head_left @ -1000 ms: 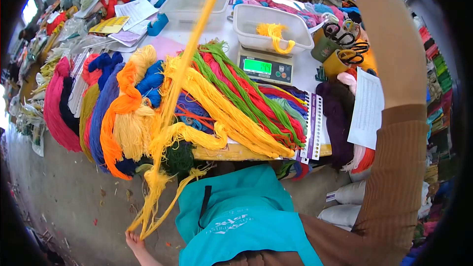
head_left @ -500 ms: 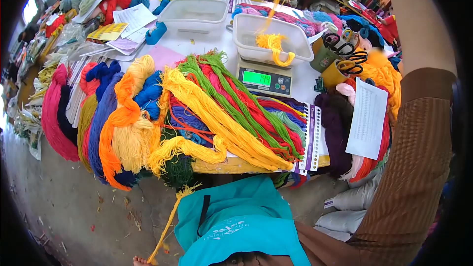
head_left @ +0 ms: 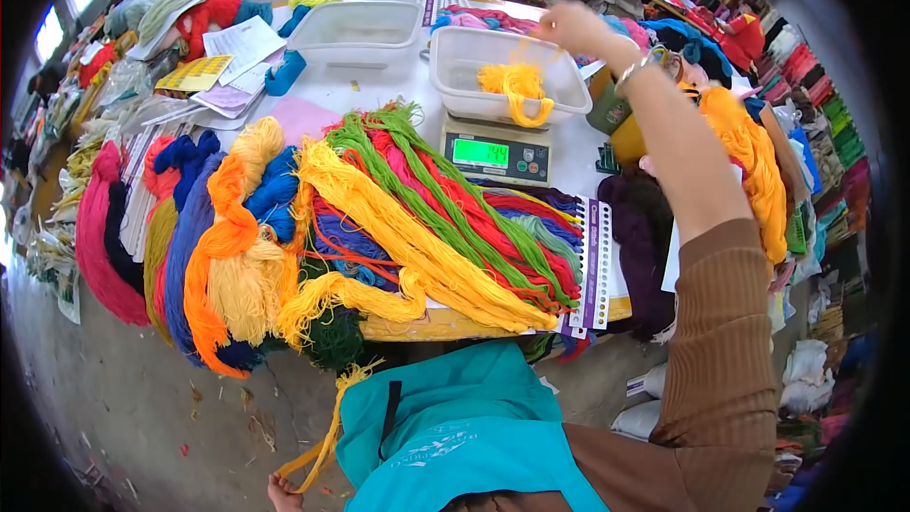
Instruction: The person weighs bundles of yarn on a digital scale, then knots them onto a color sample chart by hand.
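While the scale shows 144, the left hand grips yarn; the right hand blurs, grip unclear.

Yellow yarn heaped in translucent tub, golden strand bent in left hand

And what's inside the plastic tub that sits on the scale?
The tub holds a bundle of yellow thread, with a loop hanging over the front rim. The bundle covers part of the tub's floor, so anything under it can't be seen.
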Demonstrator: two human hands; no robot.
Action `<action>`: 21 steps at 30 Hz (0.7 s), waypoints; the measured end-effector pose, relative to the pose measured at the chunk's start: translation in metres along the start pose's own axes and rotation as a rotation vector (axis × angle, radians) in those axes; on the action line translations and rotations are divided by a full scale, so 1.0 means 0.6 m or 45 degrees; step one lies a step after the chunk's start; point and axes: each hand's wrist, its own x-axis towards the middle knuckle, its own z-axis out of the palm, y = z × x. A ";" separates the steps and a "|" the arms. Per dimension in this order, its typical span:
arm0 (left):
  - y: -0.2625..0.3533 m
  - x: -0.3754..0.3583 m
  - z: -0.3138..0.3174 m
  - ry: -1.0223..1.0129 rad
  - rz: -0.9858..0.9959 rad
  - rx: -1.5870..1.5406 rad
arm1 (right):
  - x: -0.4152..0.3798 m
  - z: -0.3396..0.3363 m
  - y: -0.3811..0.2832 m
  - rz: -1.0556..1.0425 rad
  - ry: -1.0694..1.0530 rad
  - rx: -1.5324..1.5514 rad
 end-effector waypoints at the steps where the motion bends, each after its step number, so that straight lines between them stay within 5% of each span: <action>1: 0.006 -0.003 0.014 -0.058 -0.052 -0.158 | -0.037 0.023 -0.027 0.035 0.027 -0.217; 6: 0.015 -0.030 0.081 -0.225 -0.051 -0.264 | -0.136 0.057 -0.104 0.222 0.324 0.150; 16: 0.035 -0.046 0.174 -0.346 -0.090 -0.116 | -0.275 0.053 -0.130 0.183 0.513 0.483; 21: 0.037 -0.053 0.194 -0.316 -0.124 -0.075 | -0.288 0.061 -0.119 0.110 0.698 0.253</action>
